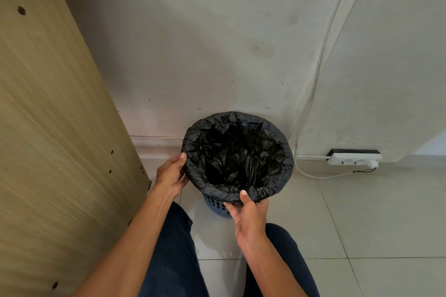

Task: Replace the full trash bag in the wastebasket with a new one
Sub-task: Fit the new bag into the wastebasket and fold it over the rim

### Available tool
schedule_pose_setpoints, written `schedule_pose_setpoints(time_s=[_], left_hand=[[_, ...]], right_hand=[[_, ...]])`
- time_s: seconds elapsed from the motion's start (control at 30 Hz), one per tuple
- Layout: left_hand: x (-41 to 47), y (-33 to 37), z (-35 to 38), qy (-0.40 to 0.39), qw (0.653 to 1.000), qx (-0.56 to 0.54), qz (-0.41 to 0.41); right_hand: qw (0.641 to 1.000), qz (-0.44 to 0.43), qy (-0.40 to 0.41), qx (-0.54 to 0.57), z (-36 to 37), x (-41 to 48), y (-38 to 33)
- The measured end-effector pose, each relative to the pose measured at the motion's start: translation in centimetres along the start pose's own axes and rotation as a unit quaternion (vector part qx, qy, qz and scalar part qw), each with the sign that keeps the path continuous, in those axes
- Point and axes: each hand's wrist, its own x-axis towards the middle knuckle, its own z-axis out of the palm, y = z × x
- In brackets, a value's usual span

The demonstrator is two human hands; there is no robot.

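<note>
Person's legs in dark trousers (173,255) at bottom of frame, standing on pale floor tiles (362,224). Right hand (249,216) at the near rim of the wastebasket (217,205), thumb on top of the folded bag edge, fingers underneath it, pinching the plastic. Left hand (170,176) on the left rim, thumb over the edge, fingers curled below around the bag fold (grip looks loose). Black trash bag (237,152) lines the blue mesh basket, cuff folded over the whole rim, inside crumpled. Basket sits on the floor against the white wall (205,43). Wooden panel (53,116) at left. White power strip (354,158) with cable at right, by the wall.
</note>
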Motion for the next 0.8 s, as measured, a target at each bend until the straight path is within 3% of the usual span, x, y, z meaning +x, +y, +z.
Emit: schedule_pose_setpoints(time_s=[0.23,0.43,0.8], left_hand=[[-0.4,-0.8,0.2,-0.010,0.997,-0.074,-0.011],[-0.2,-0.2,0.7,0.017,1.000,0.005,-0.007],[-0.6,0.4,0.9,-0.012,0.999,-0.037,-0.024]], right_hand=[[1.000,0.002,-0.014,-0.005,-0.1,-0.1,-0.1],[1.000,0.003,-0.021,-0.008,-0.2,0.1,-0.1],[0.999,0.031,-0.037,-0.008,-0.5,0.2,-0.4]])
